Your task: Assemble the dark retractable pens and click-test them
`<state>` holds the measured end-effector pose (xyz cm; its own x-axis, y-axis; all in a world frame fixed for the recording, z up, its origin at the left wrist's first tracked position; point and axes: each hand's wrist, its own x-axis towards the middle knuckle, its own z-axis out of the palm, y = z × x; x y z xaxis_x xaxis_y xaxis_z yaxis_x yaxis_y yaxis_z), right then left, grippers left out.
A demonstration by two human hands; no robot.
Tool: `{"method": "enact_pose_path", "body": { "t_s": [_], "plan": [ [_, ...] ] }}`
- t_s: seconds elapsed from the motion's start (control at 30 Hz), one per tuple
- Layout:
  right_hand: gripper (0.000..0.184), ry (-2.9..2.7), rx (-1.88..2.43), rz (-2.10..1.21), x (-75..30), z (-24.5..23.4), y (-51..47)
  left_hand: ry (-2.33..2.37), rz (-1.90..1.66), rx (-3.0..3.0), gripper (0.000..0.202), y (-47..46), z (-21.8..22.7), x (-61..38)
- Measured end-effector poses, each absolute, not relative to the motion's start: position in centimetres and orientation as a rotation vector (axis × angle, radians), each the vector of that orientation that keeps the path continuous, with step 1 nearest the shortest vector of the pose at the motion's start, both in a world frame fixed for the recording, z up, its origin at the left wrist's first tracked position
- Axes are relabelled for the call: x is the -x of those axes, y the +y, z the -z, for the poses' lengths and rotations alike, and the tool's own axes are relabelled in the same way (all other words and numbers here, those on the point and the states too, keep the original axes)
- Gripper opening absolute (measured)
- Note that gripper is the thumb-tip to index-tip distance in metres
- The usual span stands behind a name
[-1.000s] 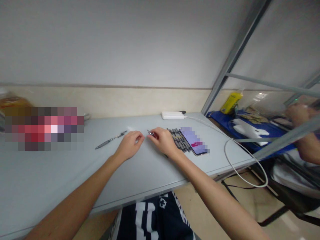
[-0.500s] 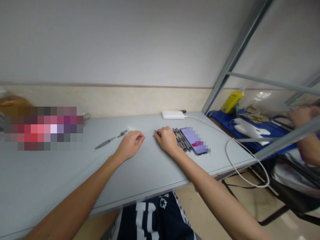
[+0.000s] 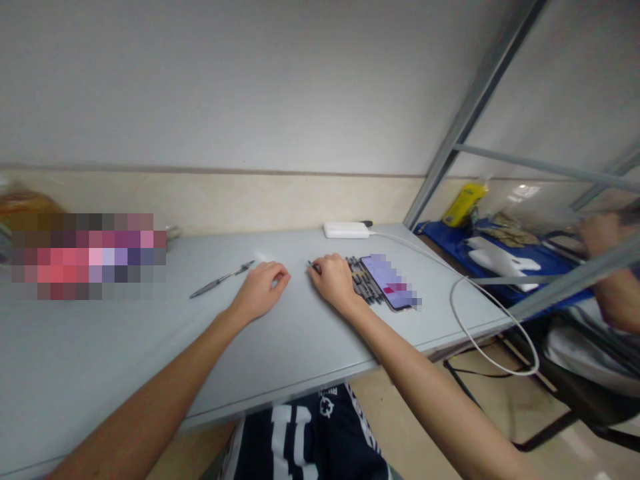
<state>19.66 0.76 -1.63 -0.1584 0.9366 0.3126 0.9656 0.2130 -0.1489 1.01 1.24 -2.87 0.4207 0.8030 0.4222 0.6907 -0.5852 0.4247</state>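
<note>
My left hand rests on the pale desk with its fingers curled in toward the thumb, and nothing shows in it. Just left of it lies a grey pen, slanting up to the right. My right hand is closed on a pen; only a short dark tip sticks out past the fingertips, the rest being hidden. Beside that hand, several dark pens lie side by side, partly covered by it. A phone with a lit screen lies against them on the right.
A white charger block sits at the wall, its white cable looping off the desk's right edge. A metal bed post stands there. Beyond it are a blue table, a yellow pack and another person's arm. Blurred items lie at left.
Almost nothing differs. Both hands stay in place, the right still closed on the pen, with at most a slight shift of its fingers.
</note>
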Motion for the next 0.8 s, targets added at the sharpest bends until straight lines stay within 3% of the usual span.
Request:
{"method": "enact_pose_path", "body": {
  "t_s": [0.57, 0.8],
  "plan": [
    [0.024, -2.164, 1.816, 0.064, -19.5, 1.2, 0.6, 1.332, -0.880, -2.500, 0.020, 1.3, 3.1, -1.0],
    [0.019, -2.141, 1.573, -0.110, -18.8, 0.5, -0.4, 1.168, -0.943, -2.340, 0.025, 0.5, 2.5, -1.5]
  ]
}}
